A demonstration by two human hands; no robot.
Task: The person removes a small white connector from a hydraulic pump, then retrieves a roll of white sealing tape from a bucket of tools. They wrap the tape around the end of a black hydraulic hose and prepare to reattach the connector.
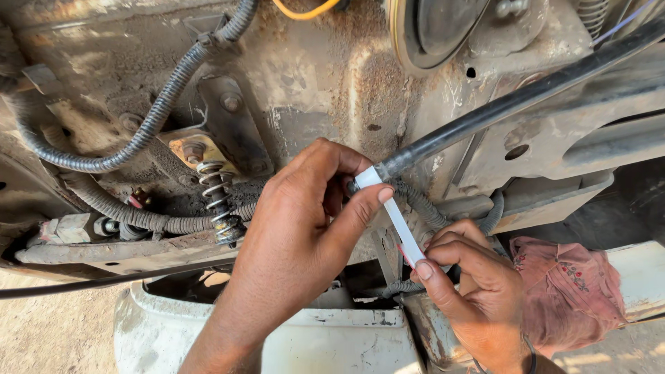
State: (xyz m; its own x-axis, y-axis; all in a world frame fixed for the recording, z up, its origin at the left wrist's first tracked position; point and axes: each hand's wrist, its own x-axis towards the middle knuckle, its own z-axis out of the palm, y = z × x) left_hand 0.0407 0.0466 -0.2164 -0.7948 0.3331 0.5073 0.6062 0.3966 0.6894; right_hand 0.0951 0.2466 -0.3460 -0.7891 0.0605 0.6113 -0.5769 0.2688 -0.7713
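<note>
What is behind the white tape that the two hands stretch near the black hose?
Behind the white tape a grey ribbed conduit and rusty metal frame show. The left hand covers the hose end.

White tape [396,216] on a black pipe [512,104]. Grey ribbed hose [149,128]. Brown rusty metal wall [325,83]. Silver spring [216,197]. Yellow wire [305,10]. Pink cloth [571,291] with small red flowers. White chipped bumper [325,339] below.

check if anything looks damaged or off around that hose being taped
The metal panel behind the black hose is heavily rusted. The white tape, stretched between left hand and right hand, looks normal.
</note>
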